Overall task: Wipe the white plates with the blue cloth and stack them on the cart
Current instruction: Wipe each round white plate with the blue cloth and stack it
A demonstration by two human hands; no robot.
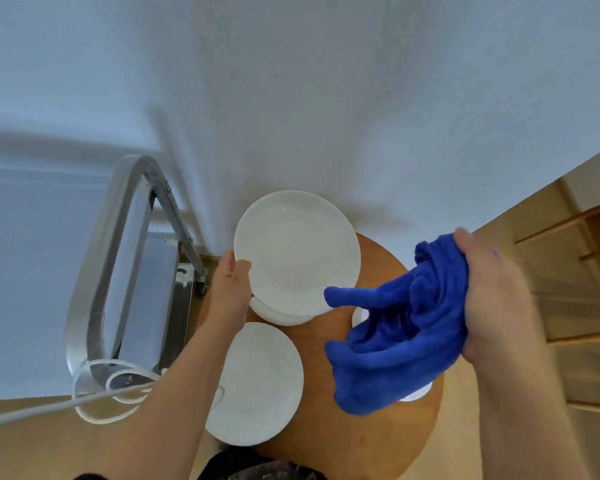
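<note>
1. Head view: a round wooden table [371, 420] is seen from above, set against a white wall [291, 81].
2. A white plate [297, 252] is held by the left hand [231, 287] at its left rim, thumb on the upper face, fingers curled beneath. The plate is raised slightly and tilted above a stack of white plates [278, 315], of which only the near edge is seen below it.
3. A second white plate [257, 382] is noted lying flat on the table, nearer to the person, partly overhanging the table's near-left edge and partly covered by the left forearm.
4. The blue cloth [399, 327] is gripped in the right hand [489, 299], fingers closed round a bunched part. The rest of the cloth hangs loose over the right side of the table; one corner points toward the held plate, close to its lower-right rim. Contact cannot be determined.
5. Further white ware [359, 315] is partly hidden under the cloth; its kind cannot be told.
6. The metal cart [125, 258] is recorded left of the table, just beside it, its curved handle toward the wall. A white cable [94, 398] is looped round the near end of the handle.
</note>
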